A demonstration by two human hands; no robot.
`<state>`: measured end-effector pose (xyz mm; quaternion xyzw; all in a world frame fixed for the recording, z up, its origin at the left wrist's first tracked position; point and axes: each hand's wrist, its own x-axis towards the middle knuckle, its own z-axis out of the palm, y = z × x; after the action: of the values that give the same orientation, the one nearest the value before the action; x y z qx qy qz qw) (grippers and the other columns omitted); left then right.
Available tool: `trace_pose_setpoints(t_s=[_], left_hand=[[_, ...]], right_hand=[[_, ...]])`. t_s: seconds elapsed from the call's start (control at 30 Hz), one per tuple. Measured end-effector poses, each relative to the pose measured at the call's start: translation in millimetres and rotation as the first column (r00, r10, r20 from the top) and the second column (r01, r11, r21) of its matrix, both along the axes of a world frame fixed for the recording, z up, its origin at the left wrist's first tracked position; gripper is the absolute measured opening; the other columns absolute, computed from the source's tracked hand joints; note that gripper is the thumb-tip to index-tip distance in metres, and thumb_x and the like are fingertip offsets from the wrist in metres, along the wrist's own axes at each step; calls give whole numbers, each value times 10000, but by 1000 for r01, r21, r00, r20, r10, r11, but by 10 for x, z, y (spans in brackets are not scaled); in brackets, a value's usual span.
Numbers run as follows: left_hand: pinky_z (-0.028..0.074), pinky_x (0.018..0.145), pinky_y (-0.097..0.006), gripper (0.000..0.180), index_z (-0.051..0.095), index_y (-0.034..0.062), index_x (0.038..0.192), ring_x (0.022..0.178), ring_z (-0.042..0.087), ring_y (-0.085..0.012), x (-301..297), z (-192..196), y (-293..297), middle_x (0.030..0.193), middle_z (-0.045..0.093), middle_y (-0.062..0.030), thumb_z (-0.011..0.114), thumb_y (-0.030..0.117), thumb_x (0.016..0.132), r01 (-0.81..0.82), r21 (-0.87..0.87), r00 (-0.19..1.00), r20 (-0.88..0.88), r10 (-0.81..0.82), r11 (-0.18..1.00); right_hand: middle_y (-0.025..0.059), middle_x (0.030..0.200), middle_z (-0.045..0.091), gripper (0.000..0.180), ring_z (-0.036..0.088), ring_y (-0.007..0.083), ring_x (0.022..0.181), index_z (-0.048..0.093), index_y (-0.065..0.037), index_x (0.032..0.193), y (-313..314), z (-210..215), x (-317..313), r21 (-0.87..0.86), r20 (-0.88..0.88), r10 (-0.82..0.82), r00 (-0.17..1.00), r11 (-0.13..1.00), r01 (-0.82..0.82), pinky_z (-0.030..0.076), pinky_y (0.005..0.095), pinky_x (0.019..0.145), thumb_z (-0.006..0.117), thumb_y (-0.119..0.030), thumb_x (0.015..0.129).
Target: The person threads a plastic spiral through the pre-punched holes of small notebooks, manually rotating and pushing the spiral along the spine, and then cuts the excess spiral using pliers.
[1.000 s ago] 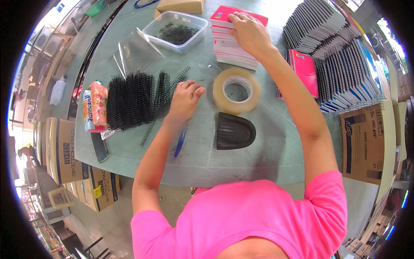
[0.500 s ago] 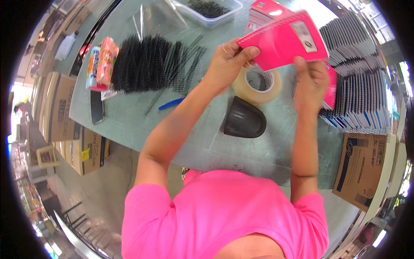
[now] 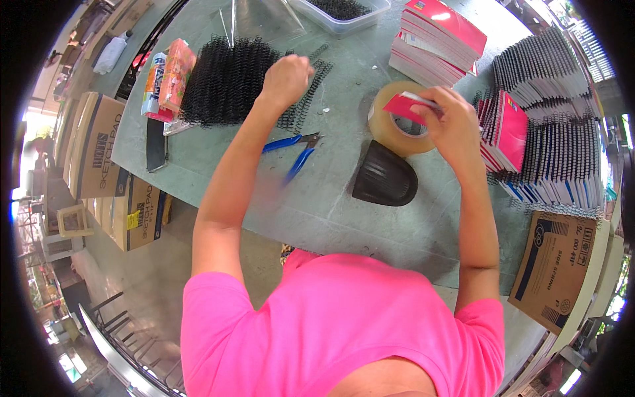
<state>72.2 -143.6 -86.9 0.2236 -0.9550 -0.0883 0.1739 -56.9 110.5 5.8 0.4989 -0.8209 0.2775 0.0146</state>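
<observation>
My right hand point(image 3: 453, 126) grips a pink notebook point(image 3: 405, 108), tilted so that it shows nearly edge-on above a wide roll of clear tape point(image 3: 380, 122). At the right end of a pile of black spiral binding coils point(image 3: 225, 83) is my left hand point(image 3: 287, 83), its fingers curled closed. What those fingers hold, if anything, is hidden. Blue-handled cutting pliers point(image 3: 296, 142) lie spread on the table below the left hand. A dark ribbed rounded piece point(image 3: 385, 175) rests just below the tape roll.
Behind the right hand stands a stack of pink-covered booklets point(image 3: 436, 43). Coil-bound notebooks point(image 3: 555, 155) are piled along the right side, with pink ones point(image 3: 506, 132) beside them. A clear plastic tub point(image 3: 347, 23) of black bits is at the back. Colourful packets point(image 3: 175, 76) lie left.
My left hand has let go of the pink notebook and moved left to the coils. My right hand has brought the notebook down and nearer, over the tape roll. The pliers are now uncovered.
</observation>
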Motion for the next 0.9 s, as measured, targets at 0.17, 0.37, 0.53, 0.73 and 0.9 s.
trace_pose_setpoints(t_s=[0.17,0.37,0.53,0.73,0.9], left_hand=[[479,736,-451,184,566,14,924,844,588,-371,51,44,163,896,606,-187,559,178,841,-86,-18,996,27,86,996],[459,758,-432,244,532,6,1090,887,589,-372,-20,458,408,904,611,-224,478,139,893,94,84,963,-261,-69,992],[459,710,-317,266,600,35,1066,767,585,-262,12,615,931,854,619,-158,503,239,926,352,384,900,-390,-195,854],[441,626,-256,242,621,49,1057,653,538,-124,-30,569,1112,731,604,-66,560,230,908,315,530,864,-503,-6,787],[426,580,-238,224,625,46,1024,618,515,-78,-49,646,1130,691,593,-33,604,217,881,372,528,849,-526,-50,764]], right_hand=[[142,742,629,153,609,340,730,628,-71,844,-64,28,-69,206,-36,-23,999,978,30,455,434,639,621,-212,784],[136,735,640,201,614,349,741,633,-97,910,-228,51,-161,306,-113,-8,994,951,42,459,455,646,594,-271,818],[126,780,660,286,637,315,770,651,-145,1005,-192,1,-177,87,79,-4,997,996,-3,480,414,660,619,-339,798],[91,748,664,322,650,276,751,659,-122,886,-273,-39,-21,128,-118,-95,989,986,110,488,391,650,655,-412,745],[68,699,646,306,644,274,699,615,-100,755,-319,-211,-13,-35,-379,-99,920,995,92,483,408,614,666,-399,720]])
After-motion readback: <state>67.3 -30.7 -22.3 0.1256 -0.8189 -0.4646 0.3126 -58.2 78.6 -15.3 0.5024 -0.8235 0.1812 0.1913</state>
